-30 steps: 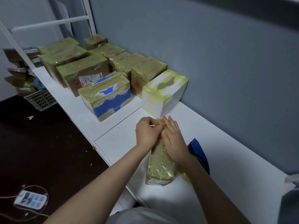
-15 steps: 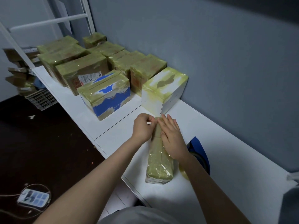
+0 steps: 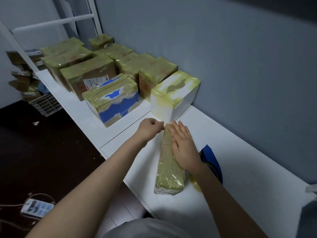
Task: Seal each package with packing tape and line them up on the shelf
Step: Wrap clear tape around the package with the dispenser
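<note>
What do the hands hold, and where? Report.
Left hand pinches the package at its far end; right hand lies flat on its top, gripping nothing.

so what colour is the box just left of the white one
Blue with white patches, wrapped in yellowish tape: the box, seen best in the head view.

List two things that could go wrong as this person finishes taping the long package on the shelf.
1. The left hand seems to pinch a tape end at the far end of the long package; it may wrinkle if the flat right hand lifts.
2. The blue tape dispenser lies right beside the right forearm, which could knock it.
</note>
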